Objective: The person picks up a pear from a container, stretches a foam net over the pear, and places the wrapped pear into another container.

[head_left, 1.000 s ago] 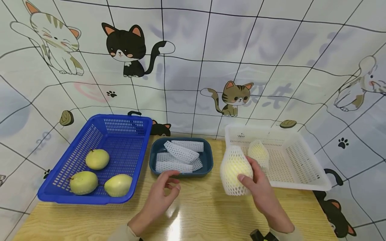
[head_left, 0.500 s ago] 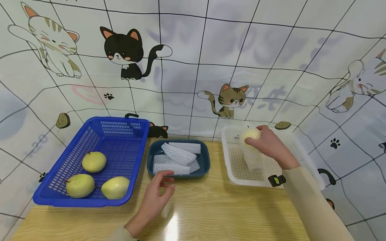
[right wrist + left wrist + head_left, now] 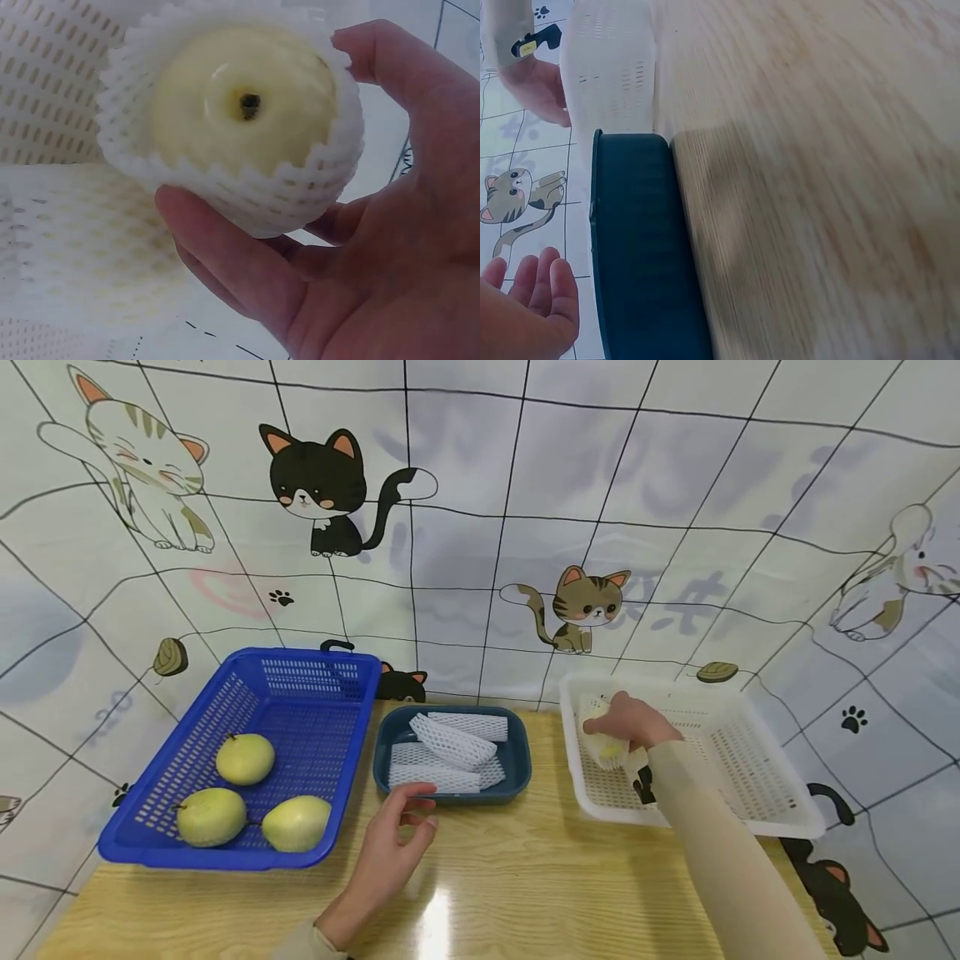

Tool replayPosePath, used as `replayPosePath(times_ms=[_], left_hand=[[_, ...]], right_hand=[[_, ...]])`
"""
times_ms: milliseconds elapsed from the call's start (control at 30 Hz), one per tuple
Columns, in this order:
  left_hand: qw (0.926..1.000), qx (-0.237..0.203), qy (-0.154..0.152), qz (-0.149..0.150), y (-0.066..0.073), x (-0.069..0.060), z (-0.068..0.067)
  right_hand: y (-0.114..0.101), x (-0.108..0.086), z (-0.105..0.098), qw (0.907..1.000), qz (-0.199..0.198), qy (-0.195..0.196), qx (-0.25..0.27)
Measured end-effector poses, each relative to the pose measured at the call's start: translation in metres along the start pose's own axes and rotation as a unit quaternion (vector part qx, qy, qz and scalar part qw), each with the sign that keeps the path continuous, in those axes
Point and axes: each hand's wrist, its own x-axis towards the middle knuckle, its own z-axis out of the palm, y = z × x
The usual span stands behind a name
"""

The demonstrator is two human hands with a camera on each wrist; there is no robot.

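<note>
My right hand is inside the white basket, gripping a pear wrapped in a white foam net. In the right wrist view the thumb and fingers curl round its sides, and its dark stalk end shows through the open net. Beside it lies a second wrapped pear, mostly hidden by the arm in the head view. My left hand holds nothing; its fingers are loosely bent, near the front edge of the dark teal tray. Several foam nets lie in that tray.
On the left stands a blue basket with three bare pears: a rear pear, a front left pear and a front right pear. A cat-patterned sheet rises behind the wooden table.
My right hand has carried the wrapped pear from in front of the white basket into its left part, beside the other wrapped pear. My left hand has barely moved.
</note>
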Motion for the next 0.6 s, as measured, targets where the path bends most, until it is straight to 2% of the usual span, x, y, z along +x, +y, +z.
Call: replayPosePath(times_ms=[167, 367, 600], left_hand=[[1.0000, 0.000, 0.001, -0.007, -0.002, -0.001, 0.000], [0.9998, -0.006, -0.001, -0.021, -0.003, -0.002, -0.001], [0.9995, -0.013, -0.004, -0.029, -0.005, -0.003, 0.000]], right_hand=[[0.003, 0.008, 0.009, 0.9998, 0.014, -0.002, -0.012], [0.001, 0.013, 0.017, 0.9994, 0.023, 0.013, -0.023], [-0.004, 0.011, 0.023, 0.9947, 0.013, 0.026, -0.099]])
